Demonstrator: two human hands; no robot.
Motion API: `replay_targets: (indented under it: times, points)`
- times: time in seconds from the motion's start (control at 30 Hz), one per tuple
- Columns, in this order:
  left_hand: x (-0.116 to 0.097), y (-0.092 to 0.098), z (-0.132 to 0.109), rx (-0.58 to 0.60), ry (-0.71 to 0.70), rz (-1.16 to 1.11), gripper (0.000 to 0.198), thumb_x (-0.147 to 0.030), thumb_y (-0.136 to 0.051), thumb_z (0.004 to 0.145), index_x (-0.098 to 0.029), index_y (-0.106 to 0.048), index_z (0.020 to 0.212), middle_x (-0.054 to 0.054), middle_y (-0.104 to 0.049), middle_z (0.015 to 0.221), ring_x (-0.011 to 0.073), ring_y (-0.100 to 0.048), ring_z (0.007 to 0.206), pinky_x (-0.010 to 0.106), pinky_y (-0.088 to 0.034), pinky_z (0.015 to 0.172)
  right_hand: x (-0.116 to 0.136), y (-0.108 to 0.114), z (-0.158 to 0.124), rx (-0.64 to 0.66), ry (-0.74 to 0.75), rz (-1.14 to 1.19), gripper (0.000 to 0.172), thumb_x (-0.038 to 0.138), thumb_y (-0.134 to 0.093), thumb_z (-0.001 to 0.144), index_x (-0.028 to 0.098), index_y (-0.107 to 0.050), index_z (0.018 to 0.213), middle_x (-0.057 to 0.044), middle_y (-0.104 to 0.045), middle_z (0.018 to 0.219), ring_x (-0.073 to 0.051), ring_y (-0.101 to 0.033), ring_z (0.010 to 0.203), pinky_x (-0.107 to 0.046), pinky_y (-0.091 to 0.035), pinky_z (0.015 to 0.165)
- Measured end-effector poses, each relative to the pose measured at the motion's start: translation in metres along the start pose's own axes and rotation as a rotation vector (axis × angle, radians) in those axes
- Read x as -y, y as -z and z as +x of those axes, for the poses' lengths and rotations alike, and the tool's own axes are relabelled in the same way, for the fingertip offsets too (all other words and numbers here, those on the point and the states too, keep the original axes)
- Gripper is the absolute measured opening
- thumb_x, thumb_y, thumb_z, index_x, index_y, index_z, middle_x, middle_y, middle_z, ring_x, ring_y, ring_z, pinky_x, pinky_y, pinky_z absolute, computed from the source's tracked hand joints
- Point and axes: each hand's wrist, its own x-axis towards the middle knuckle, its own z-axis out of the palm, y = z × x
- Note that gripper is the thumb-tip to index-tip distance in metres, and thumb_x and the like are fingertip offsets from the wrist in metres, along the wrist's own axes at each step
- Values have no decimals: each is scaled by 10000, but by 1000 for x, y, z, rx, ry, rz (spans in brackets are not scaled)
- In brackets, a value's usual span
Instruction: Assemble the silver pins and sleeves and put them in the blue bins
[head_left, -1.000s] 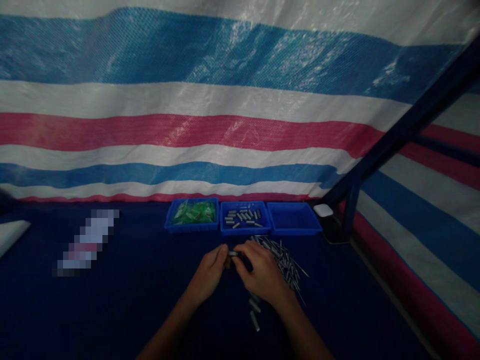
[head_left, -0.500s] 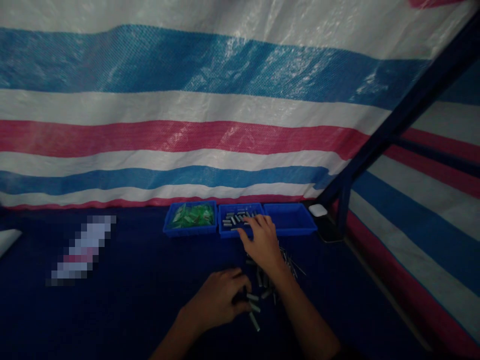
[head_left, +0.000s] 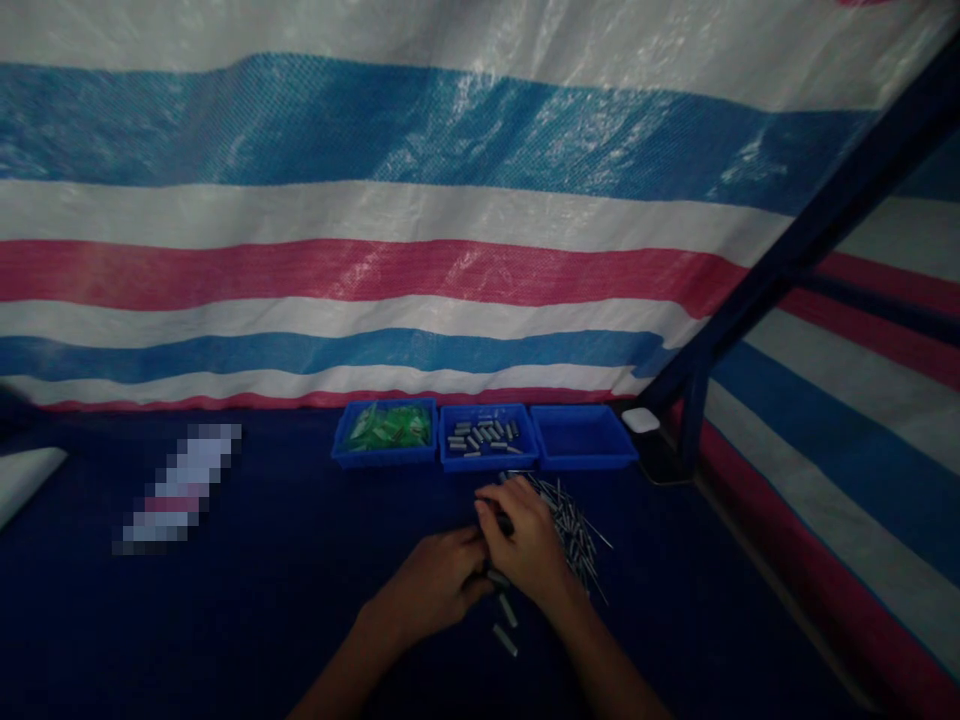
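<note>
Grip of the left hand (head_left: pixel 437 580) is partly closed, thumb and fingers curled beside the short metal pieces (head_left: pixel 505 641); I cannot tell whether it pinches one. These loose pieces lie on the desk (head_left: pixel 225 630), on the near side of the middle blue tray (head_left: pixel 491 464), which has similar pieces inside it. Handling them well probably means taking one at a time across its middle with the finger pads, lightly, since they look smooth and could roll or slip; keeping the two hands' fingers from crowding each other should help too. The right hand (head_left: pixel 529 540), also in front of the middle blue tray but closer to it, has thumb and forefinger bent towards each other, tips close to the left fingers; anything between them is too dark to make out. Thin metal rods (head_left: pixel 574 530) lie heaped beside it, to the near right of that tray.
</note>
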Motion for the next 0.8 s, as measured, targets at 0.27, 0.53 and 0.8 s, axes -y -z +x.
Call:
replay_targets:
  times: [0.27,0.53,0.8]
  points:
    - [8,16,4,-291,177,-284,323,-352,-303,888,-166,-536,762,15,-591,749,138,-541,707,241,-402,682,-2,19,0,251,53,11,152,241,-568,768,214,-595,915,-28,-612,821,-171,-539,809,-324,-406,772]
    - [11,17,5,-355,242,-416,472,-447,-246,885,-152,-534,653,1,-536,620,136,-509,622,238,-386,616,0,17,3,251,25,66,99,208,-494,833,201,-590,853,-20,-599,788,-150,-532,780,-291,-407,739]
    - [1,-4,8,-208,154,89,301,-261,-344,874,-272,-533,1107,26,-590,1011,169,-586,871,278,-423,763,-15,27,32,-176,-112,-92,295,300,-526,809,190,-556,1081,-82,-549,996,-214,-460,976,-373,-381,867]
